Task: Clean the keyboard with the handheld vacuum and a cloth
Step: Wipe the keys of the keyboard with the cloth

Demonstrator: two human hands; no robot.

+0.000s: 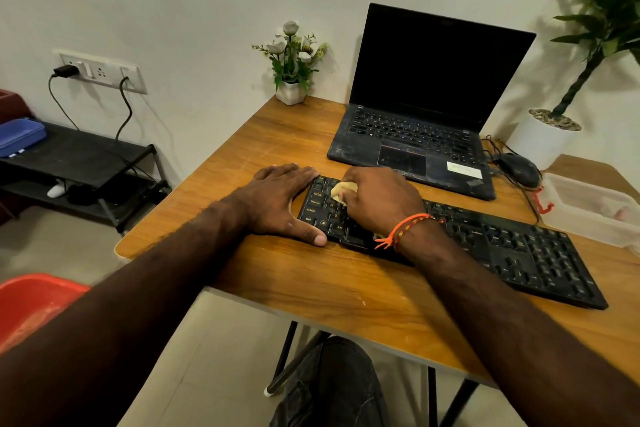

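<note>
Black and long, the keyboard [485, 243] runs from far left to near right across the tabletop [311, 274], so the right hand [381, 201], clenched on the cloth [343, 191] at its left end, has the remaining keys rightward, while the left hand [280, 201] lies flat and open against that end

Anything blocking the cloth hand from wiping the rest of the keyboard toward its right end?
Nothing visible. The right hand presses the cloth on the keyboard's left keys; the keys to the right lie bare. The left hand braces the left edge, behind the sweep. The laptop, mouse and plastic container sit beyond the far edge.
</note>
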